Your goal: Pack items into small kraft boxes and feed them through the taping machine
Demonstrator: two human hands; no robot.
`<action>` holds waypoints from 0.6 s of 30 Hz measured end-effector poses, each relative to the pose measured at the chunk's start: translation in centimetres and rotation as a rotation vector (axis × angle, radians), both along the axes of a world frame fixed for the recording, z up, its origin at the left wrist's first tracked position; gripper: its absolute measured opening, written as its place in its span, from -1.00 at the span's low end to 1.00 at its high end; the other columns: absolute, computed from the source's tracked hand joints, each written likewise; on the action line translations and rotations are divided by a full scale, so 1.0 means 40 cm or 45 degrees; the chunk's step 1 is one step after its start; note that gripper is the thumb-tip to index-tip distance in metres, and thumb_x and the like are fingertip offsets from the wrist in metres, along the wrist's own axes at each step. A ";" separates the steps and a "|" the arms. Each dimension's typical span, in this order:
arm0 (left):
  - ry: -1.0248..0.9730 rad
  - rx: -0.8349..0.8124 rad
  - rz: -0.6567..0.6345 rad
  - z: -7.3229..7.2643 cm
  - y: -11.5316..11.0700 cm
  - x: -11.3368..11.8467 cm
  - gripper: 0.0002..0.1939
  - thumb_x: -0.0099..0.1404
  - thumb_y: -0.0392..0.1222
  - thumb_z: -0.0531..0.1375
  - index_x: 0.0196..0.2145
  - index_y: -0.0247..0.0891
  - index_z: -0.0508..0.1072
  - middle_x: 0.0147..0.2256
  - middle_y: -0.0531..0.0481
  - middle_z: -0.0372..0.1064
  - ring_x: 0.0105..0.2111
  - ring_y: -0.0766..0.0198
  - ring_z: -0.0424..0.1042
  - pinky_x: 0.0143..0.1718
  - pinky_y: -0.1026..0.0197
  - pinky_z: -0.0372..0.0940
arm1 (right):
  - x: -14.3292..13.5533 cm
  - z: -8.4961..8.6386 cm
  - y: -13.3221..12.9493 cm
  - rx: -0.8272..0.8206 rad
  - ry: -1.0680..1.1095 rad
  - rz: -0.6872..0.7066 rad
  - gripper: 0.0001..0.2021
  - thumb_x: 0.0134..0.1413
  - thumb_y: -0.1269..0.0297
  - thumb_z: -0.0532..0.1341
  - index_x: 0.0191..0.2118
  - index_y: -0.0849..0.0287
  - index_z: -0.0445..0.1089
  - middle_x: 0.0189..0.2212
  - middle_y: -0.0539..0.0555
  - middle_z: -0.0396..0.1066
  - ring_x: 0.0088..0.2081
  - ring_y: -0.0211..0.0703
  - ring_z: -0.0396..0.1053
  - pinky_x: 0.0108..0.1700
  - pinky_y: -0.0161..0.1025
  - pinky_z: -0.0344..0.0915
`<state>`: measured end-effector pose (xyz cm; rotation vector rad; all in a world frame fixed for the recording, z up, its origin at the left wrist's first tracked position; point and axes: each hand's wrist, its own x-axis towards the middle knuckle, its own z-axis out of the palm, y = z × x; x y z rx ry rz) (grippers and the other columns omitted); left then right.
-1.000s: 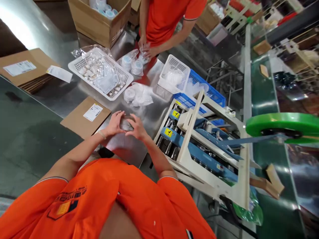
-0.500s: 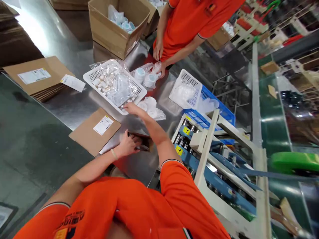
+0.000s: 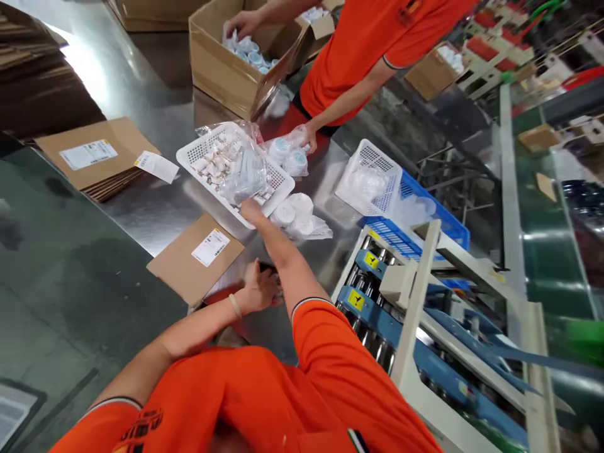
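My left hand [image 3: 260, 288], with a pale band on its wrist, is closed around a small cardboard box [image 3: 268, 267]. Only the box's dark edge shows; my right forearm covers the rest. My right hand [image 3: 251, 211] reaches over the near rim of a white perforated basket [image 3: 194, 151], its fingertips hidden inside. Small white and brown pieces [image 3: 221, 160] and clear plastic bags [image 3: 248, 173] fill the basket. Right of my right hand lie white round items in clear bags [image 3: 297, 214]. A flat brown cardboard sheet [image 3: 189, 264] with a white label lies left of my left hand.
Across the metal table [image 3: 160, 214], a co-worker's hand [image 3: 245, 24] is in a large carton [image 3: 226, 88] and the other holds bagged jars [image 3: 287, 154]. Labelled cardboard [image 3: 94, 151] is stacked left. A second white basket [image 3: 368, 179], a blue crate [image 3: 438, 214] and a roller machine [image 3: 377, 277] stand right.
My right hand stays at the basket's near rim, reaching slightly further in. The box in my left hand has become mostly hidden. The co-worker's one hand has moved into the carton. The view has shifted.
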<state>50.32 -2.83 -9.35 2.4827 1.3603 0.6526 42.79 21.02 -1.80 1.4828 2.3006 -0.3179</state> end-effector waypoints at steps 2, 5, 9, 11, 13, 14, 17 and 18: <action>0.011 -0.074 -0.051 0.015 -0.004 -0.014 -0.61 0.52 0.19 0.29 -0.02 -0.12 0.76 0.06 -0.22 0.62 0.08 -0.16 0.48 0.48 -0.65 -0.08 | 0.067 0.094 -0.029 0.088 -0.082 0.058 -0.60 0.48 0.38 0.17 0.27 0.37 0.56 0.21 0.46 0.60 0.27 0.23 0.56 0.24 -0.10 0.45; 0.061 -0.157 -0.026 0.042 -0.008 -0.027 -0.58 0.51 0.22 0.30 -0.11 -0.18 0.76 0.00 -0.21 0.62 0.04 -0.11 0.48 0.48 -0.57 -0.02 | 0.232 0.248 -0.110 0.161 -0.154 0.187 -0.60 0.52 0.32 0.12 0.26 0.25 0.58 0.21 0.38 0.61 0.24 0.21 0.58 0.18 -0.11 0.46; 0.065 -0.171 -0.020 0.066 -0.009 -0.033 -0.55 0.53 0.20 0.27 -0.07 -0.23 0.75 0.01 -0.26 0.60 0.03 -0.13 0.49 0.45 -0.58 0.01 | 0.414 0.332 -0.295 -0.203 -0.433 0.393 -0.72 0.41 0.32 0.24 -0.01 0.14 0.73 0.00 0.30 0.72 0.08 0.20 0.67 0.00 -0.18 0.48; 0.082 -0.173 -0.029 0.069 -0.008 -0.031 -0.54 0.54 0.19 0.26 -0.07 -0.25 0.76 -0.01 -0.27 0.59 0.02 -0.13 0.49 0.44 -0.59 0.00 | 0.444 0.304 -0.369 -0.316 -0.568 0.377 -0.72 0.37 0.38 0.25 -0.03 0.19 0.75 -0.03 0.35 0.72 0.02 0.18 0.70 -0.06 -0.20 0.48; 0.106 -0.178 -0.027 0.068 -0.005 -0.027 -0.53 0.52 0.20 0.27 -0.08 -0.25 0.77 -0.03 -0.29 0.60 0.01 -0.15 0.49 0.44 -0.60 -0.02 | 0.439 0.266 -0.384 -0.397 -0.604 0.367 -0.72 0.33 0.44 0.28 -0.02 0.22 0.75 -0.05 0.35 0.73 -0.02 0.15 0.71 -0.08 -0.22 0.49; 0.106 -0.180 -0.024 0.066 -0.004 -0.024 -0.53 0.51 0.21 0.28 -0.06 -0.24 0.77 -0.01 -0.29 0.60 0.01 -0.16 0.49 0.44 -0.62 -0.02 | 0.426 0.252 -0.364 -0.404 -0.584 0.364 -0.73 0.31 0.45 0.29 -0.03 0.22 0.75 -0.07 0.34 0.73 -0.03 0.14 0.71 -0.08 -0.22 0.49; 0.077 -0.194 -0.016 0.058 0.000 -0.016 -0.54 0.48 0.21 0.31 -0.04 -0.23 0.77 0.02 -0.30 0.61 0.03 -0.17 0.48 0.44 -0.62 -0.03 | 0.340 0.227 -0.210 -0.098 -0.368 0.311 -0.72 0.32 0.45 0.27 -0.04 0.24 0.75 -0.09 0.36 0.73 -0.01 0.22 0.69 0.02 -0.14 0.52; 0.067 -0.193 -0.015 0.054 0.000 -0.015 -0.54 0.48 0.22 0.31 -0.06 -0.23 0.77 0.02 -0.29 0.62 0.03 -0.16 0.48 0.45 -0.61 -0.03 | 0.296 0.215 -0.140 0.086 -0.242 0.292 -0.69 0.36 0.44 0.22 -0.01 0.26 0.73 -0.05 0.39 0.71 0.03 0.25 0.67 0.08 -0.09 0.52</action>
